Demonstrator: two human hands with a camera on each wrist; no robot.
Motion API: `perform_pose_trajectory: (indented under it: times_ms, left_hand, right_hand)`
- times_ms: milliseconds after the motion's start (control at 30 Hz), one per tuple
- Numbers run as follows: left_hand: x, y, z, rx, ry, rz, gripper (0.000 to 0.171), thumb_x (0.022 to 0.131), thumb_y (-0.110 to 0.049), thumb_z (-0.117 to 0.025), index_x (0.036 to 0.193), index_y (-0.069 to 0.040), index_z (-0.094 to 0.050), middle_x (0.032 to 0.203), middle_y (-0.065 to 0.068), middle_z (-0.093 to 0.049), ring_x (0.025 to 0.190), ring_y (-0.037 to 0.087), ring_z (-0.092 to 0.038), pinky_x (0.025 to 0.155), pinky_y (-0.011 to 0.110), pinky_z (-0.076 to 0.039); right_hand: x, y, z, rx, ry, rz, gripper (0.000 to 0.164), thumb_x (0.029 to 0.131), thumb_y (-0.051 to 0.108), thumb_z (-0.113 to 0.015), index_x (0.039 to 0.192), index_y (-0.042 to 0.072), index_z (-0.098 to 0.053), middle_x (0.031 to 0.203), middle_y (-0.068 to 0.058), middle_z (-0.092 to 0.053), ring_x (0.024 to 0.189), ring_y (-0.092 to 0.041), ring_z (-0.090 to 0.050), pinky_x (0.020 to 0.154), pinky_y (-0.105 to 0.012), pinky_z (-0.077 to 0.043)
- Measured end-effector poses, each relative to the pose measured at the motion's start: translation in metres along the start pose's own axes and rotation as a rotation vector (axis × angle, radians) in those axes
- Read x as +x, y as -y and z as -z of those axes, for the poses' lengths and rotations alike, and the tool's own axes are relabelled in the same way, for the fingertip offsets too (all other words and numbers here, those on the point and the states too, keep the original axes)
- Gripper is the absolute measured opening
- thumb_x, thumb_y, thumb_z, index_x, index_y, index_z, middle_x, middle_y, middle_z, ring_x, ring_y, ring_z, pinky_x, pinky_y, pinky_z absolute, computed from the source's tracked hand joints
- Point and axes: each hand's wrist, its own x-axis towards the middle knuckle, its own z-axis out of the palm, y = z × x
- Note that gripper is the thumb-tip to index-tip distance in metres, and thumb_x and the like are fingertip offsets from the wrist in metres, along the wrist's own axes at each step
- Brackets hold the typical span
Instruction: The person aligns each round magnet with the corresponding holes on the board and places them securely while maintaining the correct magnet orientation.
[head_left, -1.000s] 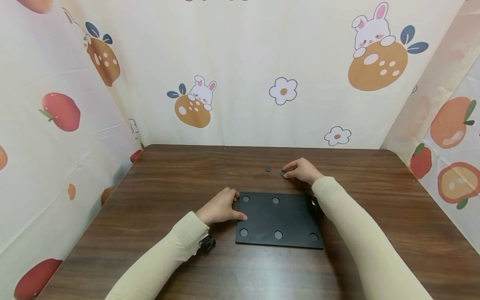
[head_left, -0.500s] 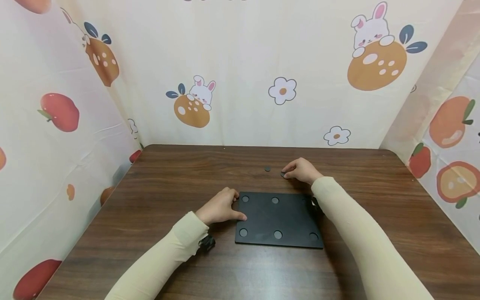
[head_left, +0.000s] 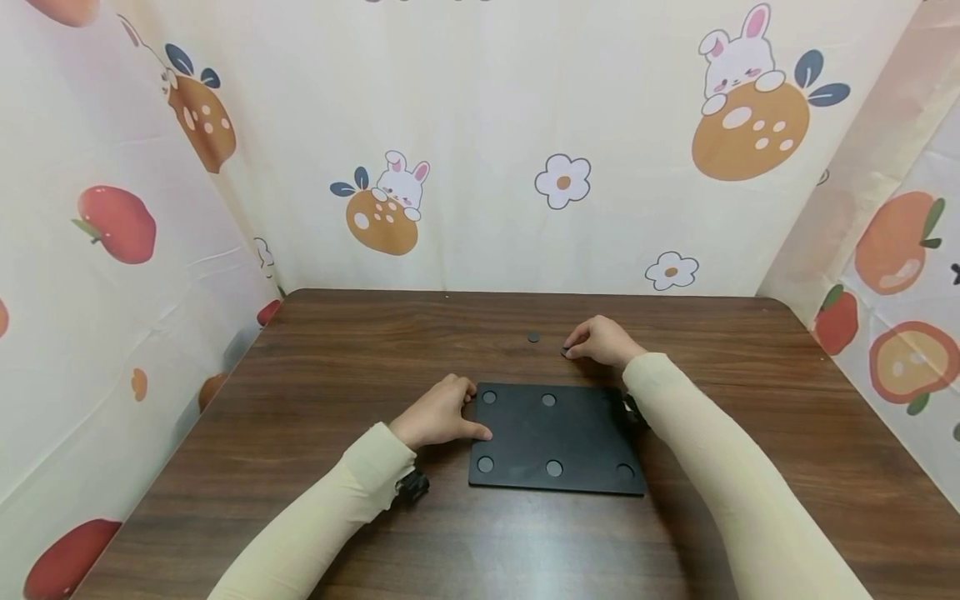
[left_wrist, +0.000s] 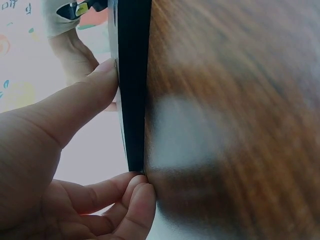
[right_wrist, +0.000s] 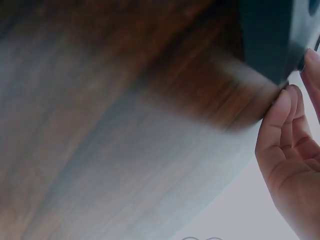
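In the head view, I see the black board (head_left: 551, 435) lying flat on the brown desk (head_left: 360, 350). The left hand (head_left: 441, 412) grips its left side, the thumb on the upper face. Beyond the board, the right hand (head_left: 602, 342) pinches a small dark disc (head_left: 565, 352) at the desk. The second disc (head_left: 533, 337) lies on the desk, near and to the left. Behind stands the printed curtain (head_left: 480, 100).

In the left wrist view, I find the thumb on the board's face and the fingers at its edge.

In the right wrist view, the fingers are curled near the board; the disc I cannot tell clearly.
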Motion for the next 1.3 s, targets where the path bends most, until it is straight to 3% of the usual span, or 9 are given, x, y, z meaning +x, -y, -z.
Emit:
perform_pose_trajectory:
  times_ms: [233,667,900,1300]
  left_hand:
    - [0.001,0.000,0.000,0.002,-0.008,-0.013,0.073,0.074,-0.038,-0.086,0.126,0.003,-0.057,0.117,0.014,-0.056,0.103,0.024,-0.056,0.091,0.040,-0.050]
    - [0.001,0.000,-0.001,0.000,-0.003,0.001,0.074,0.074,-0.038,-0.086,0.129,0.002,-0.056,0.120,0.014,-0.056,0.106,0.025,-0.056,0.093,0.040,-0.050]
    - [0.000,0.000,-0.001,0.000,0.000,0.001,0.074,0.075,-0.038,-0.086,0.129,0.002,-0.055,0.120,0.014,-0.056,0.107,0.025,-0.056,0.093,0.041,-0.049]
    - [0.001,0.001,-0.001,0.000,-0.004,-0.007,0.074,0.075,-0.037,-0.086,0.129,0.003,-0.056,0.119,0.014,-0.056,0.107,0.025,-0.056,0.093,0.041,-0.050]
  right_hand:
    - [-0.003,0.000,0.000,0.003,0.004,-0.002,0.016,0.089,0.017,-0.072,0.102,0.009,-0.077,0.112,-0.013,-0.072,0.110,-0.032,-0.061,0.096,-0.050,-0.048]
    - [-0.011,0.003,0.010,-0.008,-0.056,0.062,0.016,0.089,0.017,-0.072,0.101,0.008,-0.077,0.104,-0.011,-0.074,0.101,-0.028,-0.064,0.090,-0.046,-0.050]
    - [-0.021,0.003,0.015,0.043,-0.056,0.026,0.016,0.090,0.019,-0.072,0.103,0.012,-0.077,0.112,-0.010,-0.071,0.106,-0.028,-0.063,0.092,-0.047,-0.050]
    - [-0.039,0.002,0.016,0.034,-0.090,0.083,0.013,0.089,0.021,-0.074,0.100,0.014,-0.077,0.102,-0.005,-0.071,0.093,-0.021,-0.063,0.082,-0.040,-0.054]
